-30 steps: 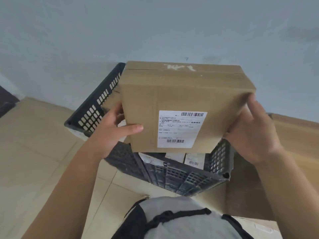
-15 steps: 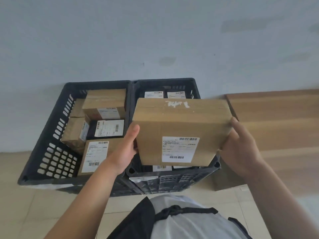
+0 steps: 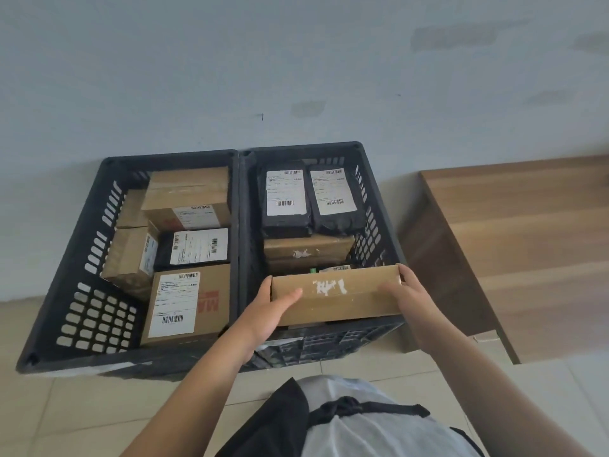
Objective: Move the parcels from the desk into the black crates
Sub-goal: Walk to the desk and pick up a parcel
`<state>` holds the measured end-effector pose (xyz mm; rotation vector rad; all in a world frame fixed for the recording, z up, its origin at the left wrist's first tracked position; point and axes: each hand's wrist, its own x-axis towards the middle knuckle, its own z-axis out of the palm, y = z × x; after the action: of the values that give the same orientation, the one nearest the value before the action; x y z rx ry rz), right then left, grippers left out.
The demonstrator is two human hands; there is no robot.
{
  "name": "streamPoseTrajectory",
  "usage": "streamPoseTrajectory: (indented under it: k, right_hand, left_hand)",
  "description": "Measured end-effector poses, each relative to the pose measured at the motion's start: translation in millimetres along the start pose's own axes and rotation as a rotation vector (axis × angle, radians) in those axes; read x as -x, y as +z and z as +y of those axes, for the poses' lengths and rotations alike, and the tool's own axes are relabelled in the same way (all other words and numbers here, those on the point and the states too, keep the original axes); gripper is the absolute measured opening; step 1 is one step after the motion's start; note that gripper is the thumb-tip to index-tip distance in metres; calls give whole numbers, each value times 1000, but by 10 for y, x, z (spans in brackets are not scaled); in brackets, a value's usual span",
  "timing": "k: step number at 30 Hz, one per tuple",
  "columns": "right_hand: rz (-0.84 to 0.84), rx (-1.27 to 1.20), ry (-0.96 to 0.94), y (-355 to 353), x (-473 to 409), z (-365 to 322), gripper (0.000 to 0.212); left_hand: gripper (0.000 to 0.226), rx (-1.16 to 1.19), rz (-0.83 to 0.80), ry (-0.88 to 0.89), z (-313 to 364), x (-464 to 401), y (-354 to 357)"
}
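Both hands gripped a cardboard parcel (image 3: 336,296) at the near end of the right black crate (image 3: 375,192): left hand (image 3: 268,316) on its left end, right hand (image 3: 410,300) on its right end. The left crate (image 3: 66,275) held several parcels. The wooden counter (image 3: 527,232) stood just right of the crates.

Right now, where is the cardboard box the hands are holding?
In the head view, the cardboard box sits at the near end of the right black crate, gripped between left hand and right hand, just in front of another brown box.

Two black crates (image 3: 237,258) stand side by side on the tiled floor (image 3: 66,417).
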<state>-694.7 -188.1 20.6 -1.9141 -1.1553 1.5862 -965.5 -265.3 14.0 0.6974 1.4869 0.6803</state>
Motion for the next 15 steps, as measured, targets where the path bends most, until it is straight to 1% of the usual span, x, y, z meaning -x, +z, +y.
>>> streamPoseTrajectory:
  k: [3, 5, 8, 11, 15]
  right_hand:
    - [-14, 50, -21, 45, -29, 0, 79]
    - [-35, 95, -68, 55, -30, 23, 87]
    - [-82, 208, -122, 63, -28, 52, 94]
    - [-68, 270, -138, 22, -41, 47, 99]
    - [-71, 363, -150, -61, -75, 6, 99]
  left_hand:
    - [102, -137, 59, -33, 0, -41, 21]
    - [102, -228, 92, -21, -1, -41, 54]
    - [104, -314, 124, 22, -13, -2, 110]
    - [102, -355, 144, 49, -2, 34, 115]
    - [105, -432, 122, 13, 45, 65, 130]
